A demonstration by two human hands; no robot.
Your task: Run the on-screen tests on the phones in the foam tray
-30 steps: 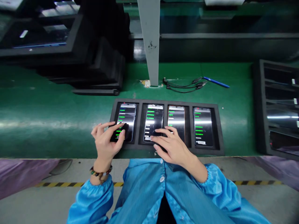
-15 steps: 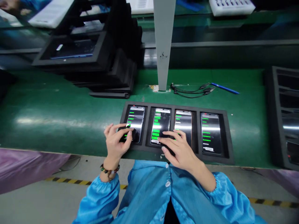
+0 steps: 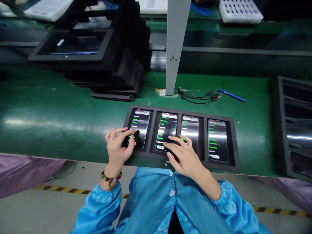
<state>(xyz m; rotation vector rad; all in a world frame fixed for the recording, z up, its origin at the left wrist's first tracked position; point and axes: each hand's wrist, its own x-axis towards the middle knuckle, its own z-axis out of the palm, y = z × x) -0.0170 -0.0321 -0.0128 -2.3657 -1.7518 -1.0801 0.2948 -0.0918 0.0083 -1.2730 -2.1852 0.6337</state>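
Note:
A black foam tray [image 3: 153, 130] lies near the bench's front edge, with smartphones in its slots, their lit screens showing green and white lines. Over the lower part of the leftmost smartphone [image 3: 142, 125] is my left hand [image 3: 119, 146], fingers bent and apart, holding nothing. My right hand [image 3: 186, 156] is spread over the second smartphone [image 3: 168, 128], fingertips at its lower screen; contact is hard to tell. That hand partly covers the third smartphone [image 3: 190, 125]. At the right end, the fourth smartphone [image 3: 217, 139] is untouched.
Stacked black foam trays [image 3: 109, 61] stand at the back left, the top one holding a phone. A grey post [image 3: 175, 48] rises behind the tray. Black cables [image 3: 200, 97] and a blue pen [image 3: 232, 95] lie beside it. Another foam tray [image 3: 280, 130] is at the right.
The text on the second smartphone's screen has changed, with fewer large green blocks. Both hands stay over the same phones, and the whole view has shifted slightly.

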